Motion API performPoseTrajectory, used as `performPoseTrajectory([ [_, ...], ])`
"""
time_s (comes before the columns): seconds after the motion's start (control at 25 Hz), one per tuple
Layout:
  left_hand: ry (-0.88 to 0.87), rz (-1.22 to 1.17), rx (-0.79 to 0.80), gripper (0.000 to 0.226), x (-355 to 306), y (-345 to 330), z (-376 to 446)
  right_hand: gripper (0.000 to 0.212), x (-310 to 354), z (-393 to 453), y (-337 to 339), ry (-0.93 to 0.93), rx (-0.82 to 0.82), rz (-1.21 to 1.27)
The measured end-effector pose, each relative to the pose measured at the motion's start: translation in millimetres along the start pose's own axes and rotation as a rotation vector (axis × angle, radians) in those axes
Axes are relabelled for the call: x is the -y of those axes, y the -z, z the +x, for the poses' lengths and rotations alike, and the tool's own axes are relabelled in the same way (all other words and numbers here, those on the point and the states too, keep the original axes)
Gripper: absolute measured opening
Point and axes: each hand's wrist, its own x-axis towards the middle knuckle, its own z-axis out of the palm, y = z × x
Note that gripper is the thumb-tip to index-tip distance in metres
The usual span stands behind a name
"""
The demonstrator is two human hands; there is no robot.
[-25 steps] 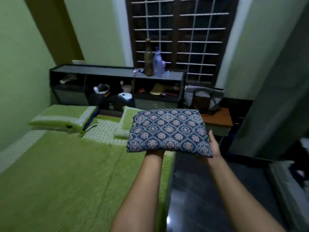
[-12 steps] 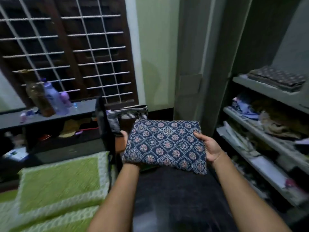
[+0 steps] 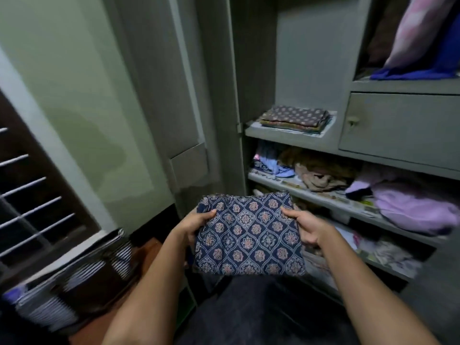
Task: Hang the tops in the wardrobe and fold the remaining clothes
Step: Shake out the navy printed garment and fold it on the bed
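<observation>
Two hands on one folded navy printed garment (image 3: 249, 235), held flat at chest height in front of the open wardrobe (image 3: 293, 70). Left hand (image 3: 191, 226) grips the garment's left edge — thumb on top, remaining fingers wrapped under and out of sight. Right hand (image 3: 307, 227) grips the right edge the same way, thumb lying across the top of the fabric. Garment is a neat rectangle, pale medallion print facing up, not touching any shelf.

Below the forearms: dark floor, and at lower left a striped bag (image 3: 74, 277), blurred, standing on a brown surface.

Just past the garment, lower shelves (image 3: 331, 202) hold loose, unfolded clothes — a lilac piece (image 3: 413, 207) at right, a tan crumpled piece (image 3: 321, 175) in the middle, bluish fabric (image 3: 268, 160) at left. The lowest shelf's contents are too blurred to identify.

One shelf up: a small stack of folded printed cloths (image 3: 295, 118), dark dotted one on top, sitting on a paper liner. Right of it, a closed locker door (image 3: 398, 125) with a keyhole.

Top right compartment: pink and blue fabric (image 3: 423, 41), hanging or leaning — cannot tell which.

Far left: green wall (image 3: 74, 95) and a barred window (image 3: 25, 195); the wardrobe's grey door (image 3: 174, 95) stands open between wall and shelves.
</observation>
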Motion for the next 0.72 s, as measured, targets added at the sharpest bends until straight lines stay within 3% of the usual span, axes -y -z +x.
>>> performPoseTrajectory([
  [0.16, -0.079, -0.009, 0.130, 0.032, -42, -32, 105, 0.063, 37, 57, 44, 0.190, -0.196, 0.062],
  [0.28, -0.176, 0.028, 0.114, 0.032, -76, -59, 182, 0.084, 64, 141, 108, 0.378, -0.402, -0.138],
  [0.48, -0.500, 0.357, -0.183, 0.033, -168, -110, 295, 0.046, 178, 172, 99, 0.606, -0.772, -0.441],
  [0.6, -0.671, 0.657, -0.447, 0.028, -225, -143, 338, 0.044, 241, 203, 106, 0.663, -0.948, -0.542],
  [0.72, -0.869, 0.827, -0.513, 0.032, -282, -163, 386, 0.042, 298, 241, 121, 0.649, -1.073, -0.563],
])
